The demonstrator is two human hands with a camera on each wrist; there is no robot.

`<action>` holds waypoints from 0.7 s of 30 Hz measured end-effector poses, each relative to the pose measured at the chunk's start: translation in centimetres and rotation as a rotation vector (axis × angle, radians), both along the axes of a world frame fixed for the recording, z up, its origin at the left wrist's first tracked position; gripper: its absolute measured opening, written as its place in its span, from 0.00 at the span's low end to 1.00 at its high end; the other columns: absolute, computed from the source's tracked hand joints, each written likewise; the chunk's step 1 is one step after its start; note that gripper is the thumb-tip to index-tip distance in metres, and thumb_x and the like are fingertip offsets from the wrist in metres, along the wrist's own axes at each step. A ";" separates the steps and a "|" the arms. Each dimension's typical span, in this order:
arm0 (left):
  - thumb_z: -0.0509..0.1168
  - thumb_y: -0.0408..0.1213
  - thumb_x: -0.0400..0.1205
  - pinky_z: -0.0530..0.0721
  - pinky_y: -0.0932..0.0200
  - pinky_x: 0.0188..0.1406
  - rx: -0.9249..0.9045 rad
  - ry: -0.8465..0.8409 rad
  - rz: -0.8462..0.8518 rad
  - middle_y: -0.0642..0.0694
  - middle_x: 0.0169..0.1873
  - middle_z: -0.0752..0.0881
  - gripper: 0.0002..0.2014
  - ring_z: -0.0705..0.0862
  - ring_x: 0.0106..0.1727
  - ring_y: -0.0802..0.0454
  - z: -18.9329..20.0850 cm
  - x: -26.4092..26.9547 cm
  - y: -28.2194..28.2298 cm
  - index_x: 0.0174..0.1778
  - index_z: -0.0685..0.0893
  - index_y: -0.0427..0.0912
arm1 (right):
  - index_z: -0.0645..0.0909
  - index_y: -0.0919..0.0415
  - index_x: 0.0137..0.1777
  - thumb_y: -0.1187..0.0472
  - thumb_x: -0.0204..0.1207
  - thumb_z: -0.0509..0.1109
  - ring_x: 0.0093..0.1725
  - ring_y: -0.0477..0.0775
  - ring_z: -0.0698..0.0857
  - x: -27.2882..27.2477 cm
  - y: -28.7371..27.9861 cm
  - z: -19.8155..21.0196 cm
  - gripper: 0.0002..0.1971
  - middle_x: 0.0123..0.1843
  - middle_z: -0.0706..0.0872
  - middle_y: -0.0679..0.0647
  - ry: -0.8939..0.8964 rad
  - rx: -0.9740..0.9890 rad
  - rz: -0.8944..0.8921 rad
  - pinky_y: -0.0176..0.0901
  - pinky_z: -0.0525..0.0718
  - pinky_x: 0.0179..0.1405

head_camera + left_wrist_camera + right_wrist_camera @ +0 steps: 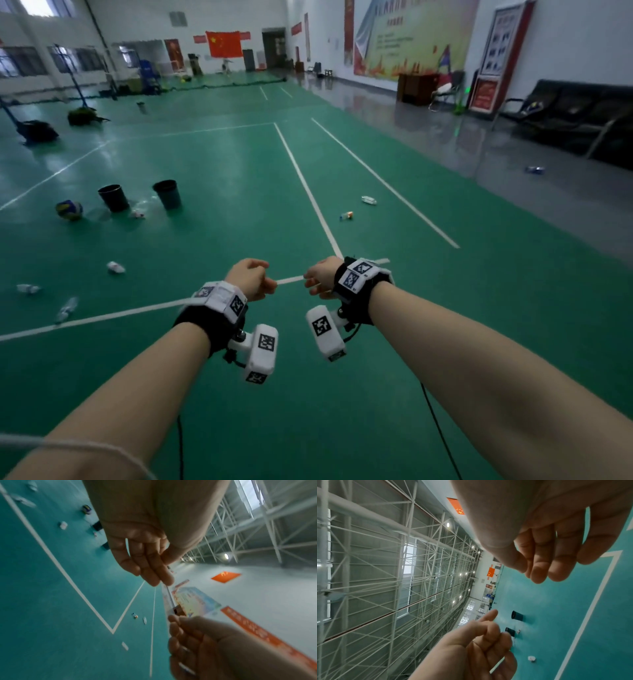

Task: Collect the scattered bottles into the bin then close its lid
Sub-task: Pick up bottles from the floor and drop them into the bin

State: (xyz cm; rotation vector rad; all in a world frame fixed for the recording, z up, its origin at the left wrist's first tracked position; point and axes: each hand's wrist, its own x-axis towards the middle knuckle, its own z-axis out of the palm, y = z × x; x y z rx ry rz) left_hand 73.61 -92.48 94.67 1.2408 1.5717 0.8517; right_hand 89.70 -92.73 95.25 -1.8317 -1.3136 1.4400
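Note:
Both my hands are held out in front of me above the green floor, close together, fingers loosely curled and holding nothing: left hand (263, 282) (150, 573), right hand (311, 282) (544, 569). Several plastic bottles lie scattered on the floor: one bottle (115, 267) ahead to the left, two more bottles (28, 288) (66, 309) further left, and two bottles (346, 216) (369, 200) ahead right by the white lines. Two dark open-topped bins (114, 198) (168, 194) stand upright far ahead on the left; no lid shows.
A volleyball (69, 209) lies left of the bins, with a small crushed bottle (138, 214) between them. Another bottle (534, 169) lies on the grey floor at the right, near black benches (575, 113). Net stands and bags (37, 132) are at the far left.

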 end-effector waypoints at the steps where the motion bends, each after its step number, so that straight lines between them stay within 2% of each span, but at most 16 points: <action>1: 0.49 0.23 0.82 0.72 0.65 0.24 -0.006 0.009 -0.024 0.48 0.18 0.84 0.14 0.81 0.15 0.59 -0.8 1.3 2.3 0.58 0.73 0.41 | 0.75 0.60 0.34 0.66 0.83 0.59 0.25 0.46 0.76 1.1 1.8 -0.5 0.14 0.30 0.81 0.49 0.001 -0.016 -0.010 0.37 0.69 0.29; 3: 0.50 0.22 0.82 0.70 0.64 0.21 -0.036 0.034 -0.070 0.45 0.29 0.85 0.15 0.80 0.22 0.54 -2.3 3.7 7.2 0.61 0.73 0.40 | 0.73 0.59 0.34 0.66 0.83 0.60 0.22 0.45 0.74 3.4 5.4 -1.3 0.14 0.25 0.81 0.49 0.031 -0.041 -0.073 0.36 0.67 0.27; 4: 0.51 0.23 0.82 0.70 0.63 0.22 -0.060 0.041 -0.085 0.45 0.32 0.84 0.15 0.79 0.25 0.53 -3.0 4.9 9.7 0.61 0.73 0.39 | 0.73 0.59 0.34 0.66 0.83 0.60 0.23 0.46 0.74 4.7 7.6 -1.8 0.14 0.26 0.80 0.50 0.035 -0.039 -0.101 0.36 0.66 0.27; 6: 0.54 0.24 0.83 0.71 0.63 0.25 -0.083 0.026 -0.124 0.47 0.30 0.85 0.12 0.81 0.23 0.54 -4.2 7.2 15.2 0.59 0.73 0.38 | 0.75 0.61 0.37 0.66 0.82 0.61 0.26 0.47 0.75 6.9 12.3 -3.0 0.11 0.31 0.81 0.51 0.043 -0.031 -0.145 0.36 0.68 0.28; 8: 0.55 0.25 0.83 0.71 0.64 0.25 -0.067 0.023 -0.176 0.49 0.21 0.85 0.09 0.80 0.15 0.59 -5.0 9.8 20.8 0.56 0.74 0.38 | 0.77 0.61 0.41 0.66 0.82 0.62 0.28 0.47 0.77 9.3 17.2 -4.1 0.08 0.34 0.81 0.52 0.041 -0.031 -0.190 0.36 0.71 0.28; 9: 0.54 0.25 0.83 0.70 0.64 0.24 -0.053 0.023 -0.195 0.48 0.20 0.84 0.09 0.79 0.15 0.58 -5.3 11.0 23.5 0.55 0.74 0.38 | 0.76 0.62 0.40 0.66 0.83 0.61 0.28 0.47 0.77 10.5 19.5 -4.5 0.09 0.33 0.81 0.51 0.018 -0.029 -0.201 0.36 0.72 0.28; 12: 0.51 0.23 0.83 0.69 0.62 0.24 -0.039 0.029 -0.244 0.44 0.33 0.84 0.13 0.77 0.25 0.52 -5.4 15.2 33.1 0.57 0.74 0.41 | 0.76 0.61 0.36 0.65 0.84 0.60 0.28 0.46 0.78 15.1 27.1 -3.9 0.13 0.33 0.81 0.50 0.005 -0.028 -0.268 0.36 0.72 0.29; 14: 0.52 0.24 0.84 0.69 0.63 0.23 -0.055 0.055 -0.291 0.43 0.39 0.84 0.12 0.76 0.27 0.52 -4.3 18.5 40.1 0.58 0.74 0.41 | 0.76 0.61 0.36 0.65 0.84 0.60 0.28 0.46 0.78 19.1 32.4 -2.2 0.13 0.34 0.81 0.51 0.030 -0.015 -0.362 0.36 0.71 0.29; 16: 0.53 0.26 0.84 0.70 0.67 0.18 -0.041 0.068 -0.347 0.44 0.37 0.84 0.10 0.77 0.27 0.54 -2.7 22.2 46.4 0.57 0.74 0.41 | 0.75 0.61 0.36 0.65 0.83 0.60 0.22 0.45 0.78 23.1 37.5 0.2 0.12 0.31 0.81 0.51 0.043 0.056 -0.463 0.36 0.70 0.27; 18: 0.54 0.27 0.84 0.69 0.68 0.19 0.012 0.100 -0.394 0.47 0.30 0.83 0.07 0.80 0.22 0.57 -1.3 26.6 51.6 0.53 0.74 0.40 | 0.75 0.59 0.37 0.65 0.84 0.59 0.14 0.41 0.78 27.4 42.2 1.6 0.12 0.27 0.81 0.49 0.064 0.132 -0.560 0.34 0.71 0.24; 20: 0.55 0.28 0.83 0.70 0.67 0.21 0.037 0.166 -0.493 0.50 0.25 0.83 0.05 0.80 0.16 0.62 -1.2 31.0 55.4 0.47 0.76 0.40 | 0.75 0.58 0.38 0.64 0.84 0.58 0.17 0.42 0.79 30.9 45.9 1.6 0.12 0.31 0.80 0.50 0.065 0.122 -0.602 0.34 0.72 0.25; 21: 0.56 0.29 0.83 0.72 0.67 0.22 0.027 0.186 -0.562 0.50 0.25 0.83 0.05 0.81 0.19 0.61 -1.6 33.1 57.1 0.46 0.76 0.40 | 0.75 0.59 0.38 0.64 0.84 0.57 0.22 0.44 0.79 32.6 47.8 0.9 0.12 0.32 0.80 0.51 0.066 0.101 -0.622 0.34 0.72 0.26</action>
